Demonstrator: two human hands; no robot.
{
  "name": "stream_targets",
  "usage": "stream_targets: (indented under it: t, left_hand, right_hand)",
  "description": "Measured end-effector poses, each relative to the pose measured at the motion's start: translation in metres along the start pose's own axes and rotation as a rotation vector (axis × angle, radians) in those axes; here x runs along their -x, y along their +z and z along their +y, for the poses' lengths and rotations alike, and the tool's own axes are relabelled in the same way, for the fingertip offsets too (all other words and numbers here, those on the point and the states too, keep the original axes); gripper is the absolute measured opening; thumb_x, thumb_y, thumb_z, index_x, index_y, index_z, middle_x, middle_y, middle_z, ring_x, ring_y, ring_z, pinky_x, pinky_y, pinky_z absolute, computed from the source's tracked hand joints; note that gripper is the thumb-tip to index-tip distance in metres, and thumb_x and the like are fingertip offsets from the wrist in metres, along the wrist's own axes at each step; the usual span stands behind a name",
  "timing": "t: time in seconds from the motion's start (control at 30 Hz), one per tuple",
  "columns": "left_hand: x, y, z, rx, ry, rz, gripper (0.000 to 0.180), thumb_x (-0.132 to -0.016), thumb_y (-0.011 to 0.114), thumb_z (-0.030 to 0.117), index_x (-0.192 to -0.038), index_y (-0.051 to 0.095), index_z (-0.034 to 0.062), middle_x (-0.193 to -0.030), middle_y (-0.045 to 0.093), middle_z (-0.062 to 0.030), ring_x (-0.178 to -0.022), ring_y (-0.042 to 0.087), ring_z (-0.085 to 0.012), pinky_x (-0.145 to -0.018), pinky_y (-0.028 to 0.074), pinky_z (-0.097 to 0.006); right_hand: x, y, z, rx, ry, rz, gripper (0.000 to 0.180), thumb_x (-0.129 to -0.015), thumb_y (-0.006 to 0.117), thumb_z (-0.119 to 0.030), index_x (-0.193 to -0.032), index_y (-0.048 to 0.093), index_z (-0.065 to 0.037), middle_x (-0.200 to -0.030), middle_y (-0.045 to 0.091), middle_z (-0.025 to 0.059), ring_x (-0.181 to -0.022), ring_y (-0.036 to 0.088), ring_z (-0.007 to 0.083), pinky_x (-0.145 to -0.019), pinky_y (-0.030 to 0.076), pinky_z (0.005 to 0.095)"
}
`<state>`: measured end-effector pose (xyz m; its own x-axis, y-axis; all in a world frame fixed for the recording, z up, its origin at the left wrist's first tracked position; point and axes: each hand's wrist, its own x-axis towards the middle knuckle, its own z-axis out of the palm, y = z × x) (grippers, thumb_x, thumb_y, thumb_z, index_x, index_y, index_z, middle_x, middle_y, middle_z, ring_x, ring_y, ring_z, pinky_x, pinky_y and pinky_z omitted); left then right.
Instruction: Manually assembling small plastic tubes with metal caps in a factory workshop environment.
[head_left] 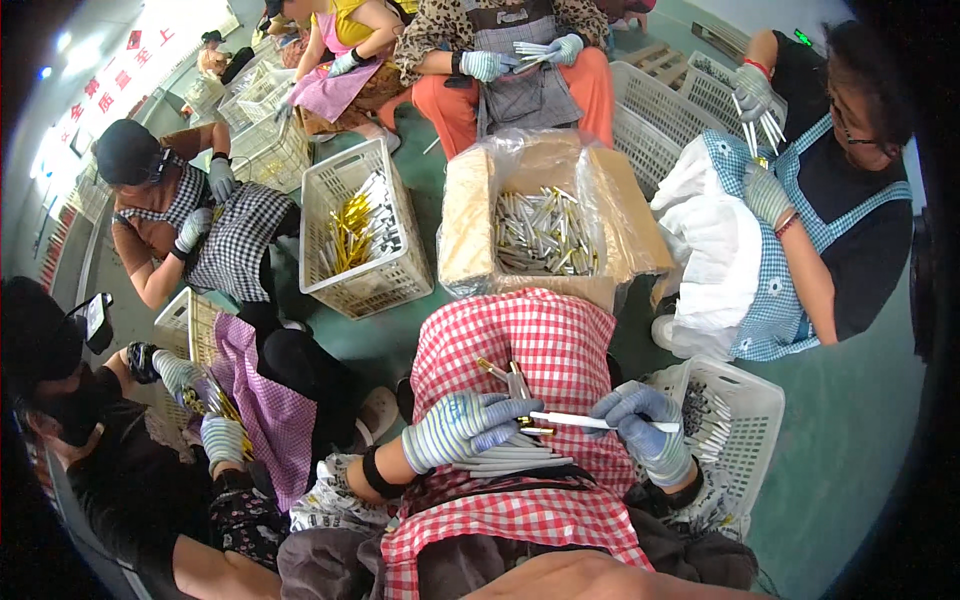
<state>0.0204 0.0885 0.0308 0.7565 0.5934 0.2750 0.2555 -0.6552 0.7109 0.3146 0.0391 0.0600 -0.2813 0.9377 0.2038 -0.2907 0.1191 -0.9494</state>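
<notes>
A slim white pen-shaped stick [570, 419] lies crosswise between my two gloved hands. Its left end is pinched in the fingertips of my left hand [462, 432]. The fingers of my right hand [648, 432] are closed around the other end. On the red-checked apron [515, 325] over my lap, a row of white sticks [512, 461] rests just below my left hand. Several gold-and-silver tipped sticks [508, 376] lie on the apron beyond that hand; my fingers partly cover them.
Ahead stands a plastic-lined cardboard box [468, 225] of sticks. Left of it, a white crate [345, 288] holds gold and white pieces. Another crate [757, 420] of white sticks is by my right hand. Co-workers [190, 215] sit around, gloved hands busy with similar sticks.
</notes>
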Motion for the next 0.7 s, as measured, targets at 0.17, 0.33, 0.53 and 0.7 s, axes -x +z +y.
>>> stream_targets:
  t: [0.17, 0.33, 0.53, 0.7]
  left_hand:
    - [0.002, -0.003, 0.017, 0.073, -0.057, -0.081, 0.041, -0.098, 0.054, 0.026, -0.137, 0.053, 0.0156, -0.111, 0.066, -0.0145, -0.081, 0.068, -0.0357, -0.070, 0.056, -0.041]
    - [0.000, -0.001, 0.020, -0.059, 0.018, -0.054, 0.039, -0.098, 0.054, 0.027, -0.135, 0.056, 0.0161, -0.109, 0.066, -0.0137, -0.073, 0.068, -0.0326, -0.063, 0.056, -0.040]
    - [-0.005, 0.005, 0.018, -0.328, 0.093, -0.073, 0.037, -0.094, 0.060, 0.028, -0.130, 0.060, 0.0178, -0.092, 0.067, -0.0093, -0.051, 0.061, -0.0232, -0.047, 0.050, -0.035]
    - [-0.003, 0.014, 0.010, -0.347, 0.126, -0.114, 0.034, -0.091, 0.061, 0.024, -0.125, 0.061, 0.0178, -0.069, 0.058, -0.0035, -0.053, 0.060, -0.0222, -0.045, 0.046, -0.036]
  right_hand:
    - [0.009, 0.004, -0.001, -0.076, 0.036, -0.017, 0.011, -0.097, 0.061, -0.011, -0.093, 0.063, -0.001, -0.100, 0.068, 0.0155, -0.087, 0.067, 0.0183, -0.079, 0.055, 0.0322]
    - [0.010, -0.001, -0.002, 0.020, -0.034, -0.122, 0.007, -0.095, 0.057, -0.001, -0.094, 0.063, 0.000, -0.102, 0.068, 0.0150, -0.091, 0.067, 0.0205, -0.082, 0.054, 0.0338]
    - [0.006, 0.002, 0.013, 0.036, 0.049, -0.153, 0.007, -0.096, 0.056, -0.004, -0.094, 0.063, -0.001, -0.100, 0.067, 0.0113, -0.090, 0.065, 0.0178, -0.081, 0.053, 0.0324]
    - [0.011, -0.007, 0.040, -0.140, 0.225, -0.161, 0.027, -0.096, 0.065, -0.025, -0.098, 0.062, 0.002, -0.103, 0.066, 0.0151, -0.092, 0.068, 0.0226, -0.083, 0.056, 0.0343]
